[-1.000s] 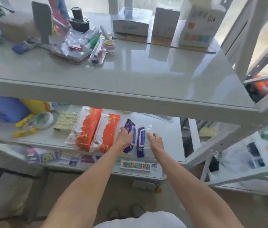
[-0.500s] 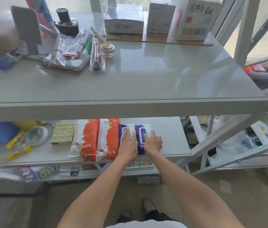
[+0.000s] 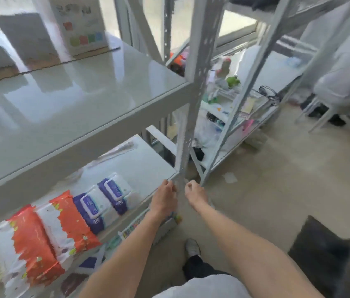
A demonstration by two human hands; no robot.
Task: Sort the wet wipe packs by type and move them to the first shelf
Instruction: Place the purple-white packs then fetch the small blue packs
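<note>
Both hands are empty, with fingers loosely curled. The left hand [image 3: 163, 196] is just beside the grey post [image 3: 193, 104] at the shelf corner, and the right hand [image 3: 195, 193] is just on the other side of it. Two orange packs [image 3: 47, 233] and two purple packs [image 3: 103, 201] lie side by side on the lower shelf [image 3: 144, 164], orange with orange, purple with purple. Boxes [image 3: 79, 24] stand on the upper shelf [image 3: 83, 93].
</note>
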